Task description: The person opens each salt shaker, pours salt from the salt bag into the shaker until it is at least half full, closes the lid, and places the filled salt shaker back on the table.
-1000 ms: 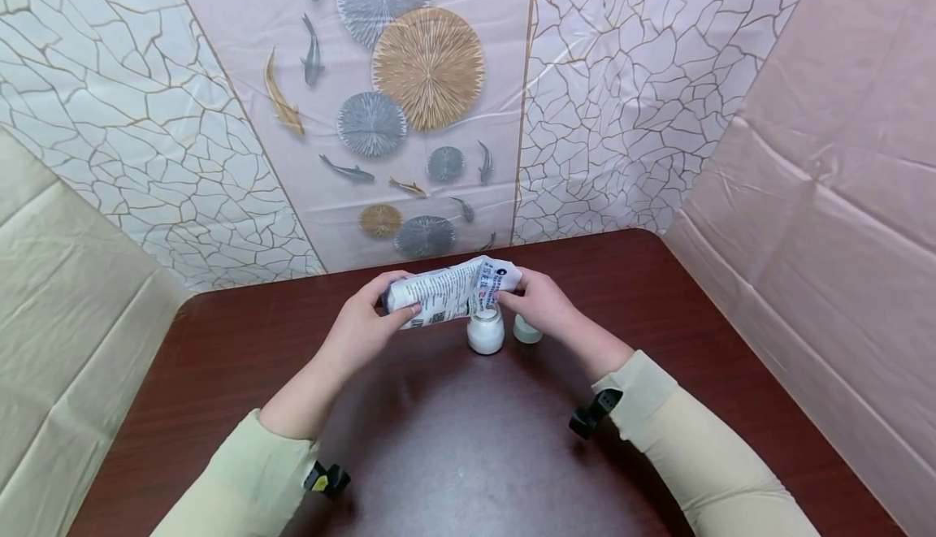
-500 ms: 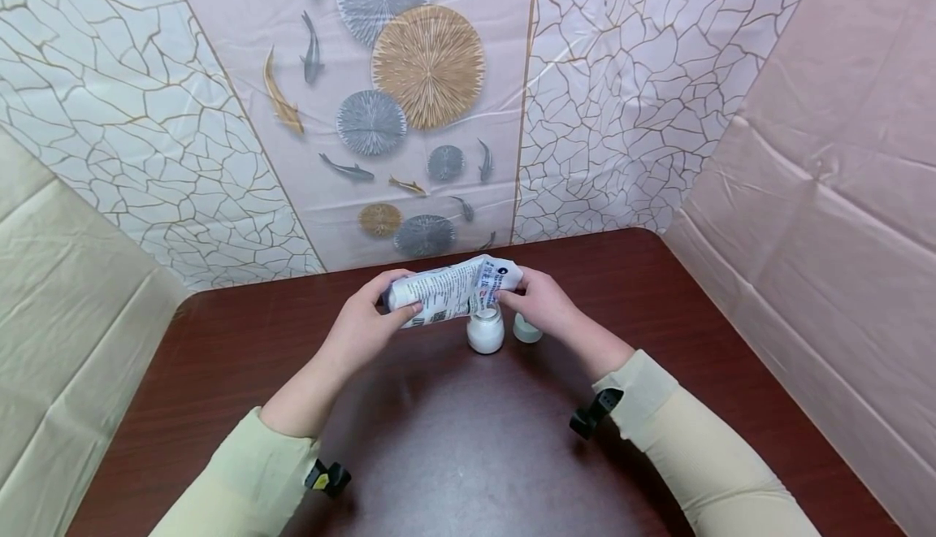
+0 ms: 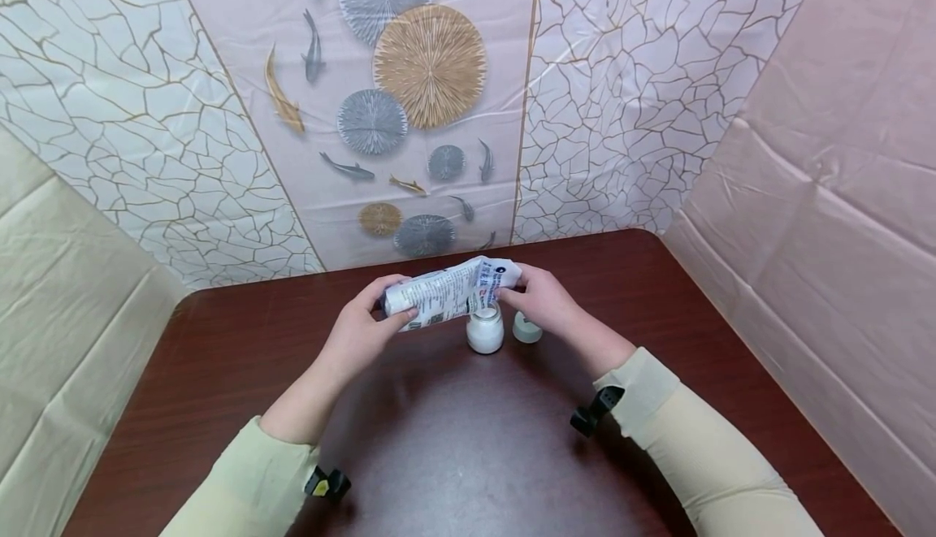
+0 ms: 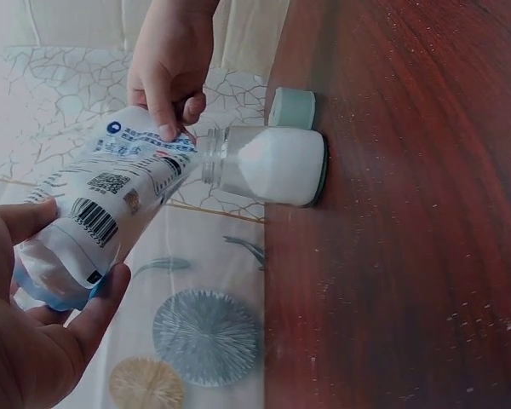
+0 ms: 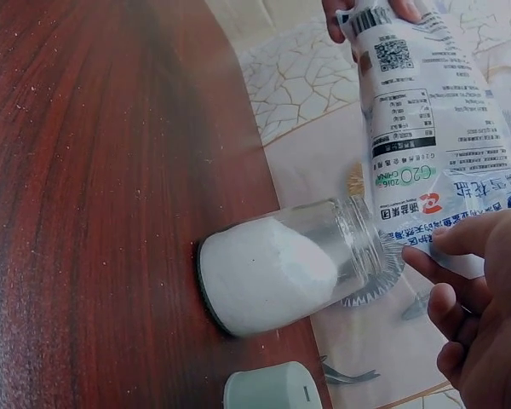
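A white printed plastic salt bag [image 3: 439, 293] is held tilted in the air, its right end over the mouth of a small glass jar [image 3: 486, 335]. My left hand [image 3: 363, 324] grips the bag's bottom end, thumb on the near side. At the other end, my right hand [image 3: 543, 301] pinches the bag's corner between thumb and fingers, right beside the jar's rim. White salt [image 5: 264, 273] fills much of the jar and heaps higher on one side, as the right wrist view shows. The jar stands upright on the table.
A pale green lid [image 3: 526, 330] lies on the dark red-brown table [image 3: 453, 456] just right of the jar. White specks [image 4: 460, 324] dot the tabletop in the left wrist view. Patterned cloth [image 3: 409, 196] hangs behind the table's far edge, with plain cloth at both sides.
My left hand and the bag's bottom end have shifted very slightly left. My right hand, the jar and the lid stay about where they were.
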A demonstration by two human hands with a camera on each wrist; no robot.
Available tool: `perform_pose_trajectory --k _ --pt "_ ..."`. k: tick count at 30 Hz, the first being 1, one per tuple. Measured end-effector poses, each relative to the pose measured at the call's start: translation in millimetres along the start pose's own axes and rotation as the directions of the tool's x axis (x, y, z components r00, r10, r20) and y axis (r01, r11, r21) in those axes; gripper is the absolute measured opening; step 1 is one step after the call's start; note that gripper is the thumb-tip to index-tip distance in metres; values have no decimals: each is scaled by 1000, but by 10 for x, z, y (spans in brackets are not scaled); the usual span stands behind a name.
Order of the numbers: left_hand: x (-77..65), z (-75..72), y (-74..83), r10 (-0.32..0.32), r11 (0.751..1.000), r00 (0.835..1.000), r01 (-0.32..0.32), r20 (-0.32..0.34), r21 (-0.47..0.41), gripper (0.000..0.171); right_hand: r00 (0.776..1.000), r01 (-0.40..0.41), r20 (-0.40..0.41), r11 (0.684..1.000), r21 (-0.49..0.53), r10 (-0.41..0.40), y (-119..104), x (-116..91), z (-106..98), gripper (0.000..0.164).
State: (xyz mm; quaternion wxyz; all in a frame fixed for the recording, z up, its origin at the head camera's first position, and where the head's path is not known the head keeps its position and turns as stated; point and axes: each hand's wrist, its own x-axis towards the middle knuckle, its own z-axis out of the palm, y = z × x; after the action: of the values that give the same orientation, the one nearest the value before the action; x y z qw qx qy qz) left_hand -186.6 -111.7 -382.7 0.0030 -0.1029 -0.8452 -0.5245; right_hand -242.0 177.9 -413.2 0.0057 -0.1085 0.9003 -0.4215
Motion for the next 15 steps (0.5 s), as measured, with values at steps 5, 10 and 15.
perform_pose_trajectory --k 5,10,15 --pt "-10 20 -112 -9 998 1000 8 -6 -62 46 1000 -1 1 1000 -1 1 -31 -8 -10 32" --pt "-18 44 -244 -13 993 1000 12 -9 -116 47 1000 14 5 1000 -13 -13 -66 -9 -21 32" --pt "-23 70 -349 -16 991 1000 14 -19 -130 44 1000 14 9 1000 -17 -14 -96 -4 -30 30"
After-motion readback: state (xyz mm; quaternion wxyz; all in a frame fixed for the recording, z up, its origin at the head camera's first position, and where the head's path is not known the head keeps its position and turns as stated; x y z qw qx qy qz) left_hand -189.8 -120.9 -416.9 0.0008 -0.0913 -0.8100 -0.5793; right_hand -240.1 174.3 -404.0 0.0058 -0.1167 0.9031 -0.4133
